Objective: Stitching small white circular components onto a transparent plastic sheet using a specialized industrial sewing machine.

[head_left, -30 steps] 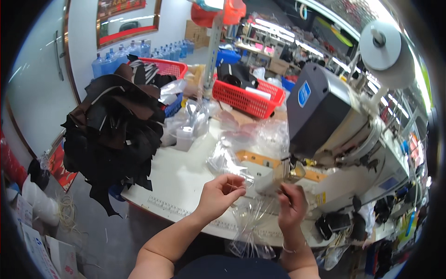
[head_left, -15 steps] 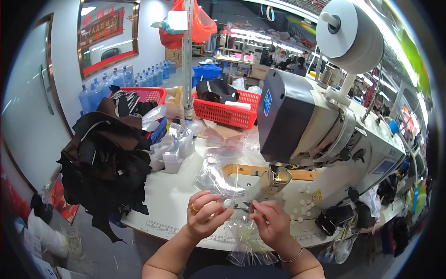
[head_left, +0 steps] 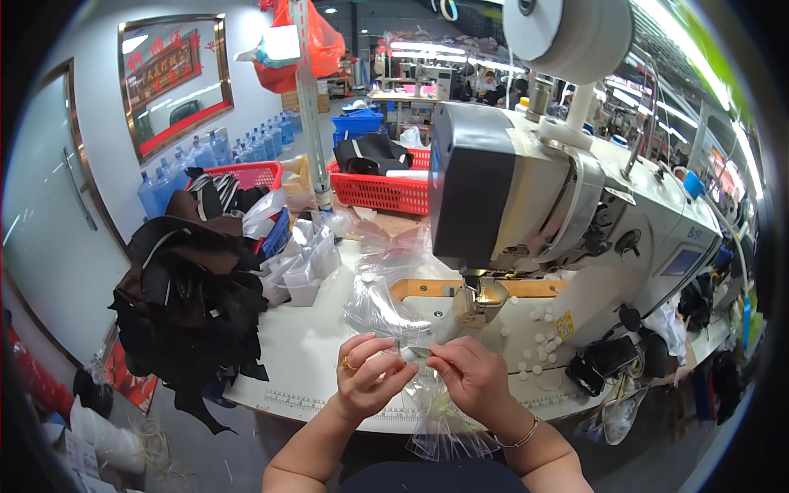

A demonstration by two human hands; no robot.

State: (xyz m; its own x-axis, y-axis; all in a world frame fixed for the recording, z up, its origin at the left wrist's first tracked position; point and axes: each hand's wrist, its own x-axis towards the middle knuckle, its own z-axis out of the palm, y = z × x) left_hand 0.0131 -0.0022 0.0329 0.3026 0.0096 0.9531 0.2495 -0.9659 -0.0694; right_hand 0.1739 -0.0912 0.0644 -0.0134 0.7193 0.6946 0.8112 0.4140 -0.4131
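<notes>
Sewing machine (head_left: 567,214) right on table (head_left: 304,353); fabric pile (head_left: 189,296) left; basket (head_left: 378,191) behind.

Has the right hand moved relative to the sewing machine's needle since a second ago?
Yes. The right hand has shifted left toward the left hand, now sitting below the needle.

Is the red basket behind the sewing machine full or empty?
Not empty. The red basket holds dark folded cloth rising above its rim. How deep the pile goes cannot be told.
</notes>
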